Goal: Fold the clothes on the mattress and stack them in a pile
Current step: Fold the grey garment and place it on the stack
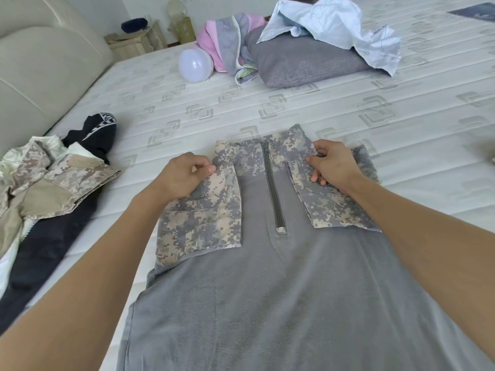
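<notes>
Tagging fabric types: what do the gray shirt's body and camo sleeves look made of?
Gray shirt body: soft matte knit, probably cotton jersey, with a faintly fuzzy surface. Camo sleeves: likely stiffer woven cloth; flat printed panels with crisp stitched edges.

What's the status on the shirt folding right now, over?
Left hand and right hand each pinch a camo sleeve folded over the grey shirt. Shirt flat on mattress, zipper up. Unfolded clothes lie left, nothing blocking.

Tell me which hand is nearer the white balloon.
Left. The left hand grips the shirt's folded sleeve almost straight below the white balloon; the right hand sits farther off to the balloon's right.
</notes>
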